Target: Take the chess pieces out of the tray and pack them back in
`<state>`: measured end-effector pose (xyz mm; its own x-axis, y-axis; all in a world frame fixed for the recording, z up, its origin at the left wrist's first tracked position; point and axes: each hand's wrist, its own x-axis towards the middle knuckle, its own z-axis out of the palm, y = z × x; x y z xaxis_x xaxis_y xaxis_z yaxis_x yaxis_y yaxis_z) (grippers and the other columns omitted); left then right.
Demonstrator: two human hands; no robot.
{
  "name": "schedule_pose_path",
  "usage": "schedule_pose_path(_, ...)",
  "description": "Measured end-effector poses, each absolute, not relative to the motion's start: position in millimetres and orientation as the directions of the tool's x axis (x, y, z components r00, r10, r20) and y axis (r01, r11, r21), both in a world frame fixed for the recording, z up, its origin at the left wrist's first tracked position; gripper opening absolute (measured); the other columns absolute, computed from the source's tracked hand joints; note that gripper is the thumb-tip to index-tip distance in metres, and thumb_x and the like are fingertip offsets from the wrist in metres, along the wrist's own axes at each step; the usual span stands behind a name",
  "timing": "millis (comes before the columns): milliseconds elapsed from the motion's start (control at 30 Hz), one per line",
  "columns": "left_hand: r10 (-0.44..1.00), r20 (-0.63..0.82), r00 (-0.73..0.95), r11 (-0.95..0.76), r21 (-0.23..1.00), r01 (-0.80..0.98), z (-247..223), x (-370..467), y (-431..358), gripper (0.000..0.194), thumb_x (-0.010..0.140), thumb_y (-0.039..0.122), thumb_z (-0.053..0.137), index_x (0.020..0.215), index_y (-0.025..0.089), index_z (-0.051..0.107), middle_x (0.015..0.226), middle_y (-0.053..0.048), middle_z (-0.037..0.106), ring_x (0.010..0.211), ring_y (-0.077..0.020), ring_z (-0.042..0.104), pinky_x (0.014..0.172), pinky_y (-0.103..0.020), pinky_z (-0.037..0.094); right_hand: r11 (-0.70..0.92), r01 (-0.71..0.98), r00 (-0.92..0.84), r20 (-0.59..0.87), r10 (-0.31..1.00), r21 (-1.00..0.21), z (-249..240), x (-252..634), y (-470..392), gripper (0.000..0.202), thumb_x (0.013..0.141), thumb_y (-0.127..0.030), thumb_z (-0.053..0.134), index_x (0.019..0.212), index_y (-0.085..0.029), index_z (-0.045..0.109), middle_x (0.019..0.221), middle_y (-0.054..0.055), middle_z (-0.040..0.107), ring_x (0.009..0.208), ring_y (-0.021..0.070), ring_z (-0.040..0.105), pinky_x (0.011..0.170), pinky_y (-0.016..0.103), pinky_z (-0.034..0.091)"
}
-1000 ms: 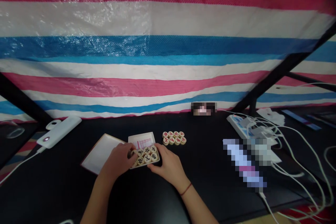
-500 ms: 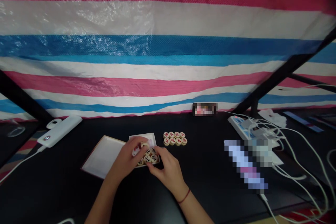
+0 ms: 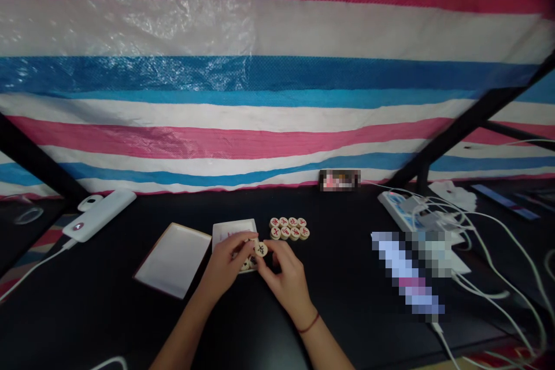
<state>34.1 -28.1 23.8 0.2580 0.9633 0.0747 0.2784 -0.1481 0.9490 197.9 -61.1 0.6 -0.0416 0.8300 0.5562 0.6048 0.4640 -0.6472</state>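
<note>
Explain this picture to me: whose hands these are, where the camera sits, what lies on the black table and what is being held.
The camera is worn on a person's head and looks down at their own two bare hands. The left hand and right hand meet over a small white box of round game pieces; a piece with a black mark is pinched between their fingertips. The box lid lies to the left, a group of red-marked pieces behind, a white power bank far left, and a power strip with cables to the right, all on the black table.

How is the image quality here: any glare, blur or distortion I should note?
Head view: glare patches on the striped tarp; wide-angle bowing curves its stripes; corners darken; the black table is dim; two spots are pixelated; both hands and the chess piece look slightly soft.
</note>
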Motion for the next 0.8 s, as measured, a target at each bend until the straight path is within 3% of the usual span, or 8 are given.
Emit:
schedule_pose_path(200,0.993,0.065,0.094,-0.09,0.953,0.289,7,34,-22,0.032,0.081,0.037,0.06,0.108,0.021,0.065,0.092,-0.002,0.067,0.072,-0.0144,0.062,0.069,-0.026,0.051,0.263,0.688,0.17,0.503,0.848,-0.677,-7,227,-59,0.016,0.086,-0.026,0.054,0.098,-0.019,0.061,0.086,0.004,0.062,0.06,0.0131,0.052,0.06,0.027,0.046)
schedule_pose_path(333,0.992,0.067,0.106,-0.103,0.914,0.392,11,31,-23,0.037,0.085,0.039,0.055,0.117,0.021,0.062,0.078,0.001,0.063,0.068,-0.0147,0.059,0.064,-0.025,0.048,0.179,0.762,0.128,0.415,0.901,-0.623,-16,235,-60,0.016,0.085,-0.031,0.055,0.09,-0.019,0.064,0.081,0.003,0.064,0.068,0.0162,0.057,0.063,0.028,0.043)
schedule_pose_path(500,0.983,0.072,0.17,-0.151,0.845,0.513,17,34,-28,0.036,0.086,0.039,0.055,0.117,0.02,0.057,0.065,0.004,0.056,0.061,-0.0154,0.058,0.063,-0.027,0.047,0.18,0.809,0.042,0.36,0.932,-0.56,-25,233,-58,0.023,0.089,-0.036,0.054,0.097,-0.019,0.067,0.078,0.004,0.064,0.072,0.0183,0.061,0.065,0.028,0.04)
schedule_pose_path(633,0.969,0.143,0.201,-0.237,0.772,0.59,13,38,-29,0.026,0.085,0.032,0.057,0.108,0.02,0.06,0.075,0.0,0.062,0.068,-0.0173,0.06,0.067,-0.029,0.05,0.184,0.802,0.08,0.406,0.91,-0.569,-23,230,-58,0.028,0.09,-0.04,0.054,0.1,-0.017,0.067,0.069,0.002,0.061,0.066,0.0172,0.059,0.063,0.028,0.041)
schedule_pose_path(800,0.897,0.233,0.375,-0.423,0.698,0.578,7,46,-34,0.026,0.085,0.018,0.056,0.11,0.024,0.061,0.103,-0.005,0.067,0.097,-0.0216,0.063,0.088,-0.036,0.05,0.337,0.617,0.082,0.484,0.871,-0.711,-10,217,-65,0.019,0.088,-0.031,0.057,0.1,-0.018,0.063,0.071,0.0,0.062,0.064,0.0143,0.058,0.064,0.026,0.048)
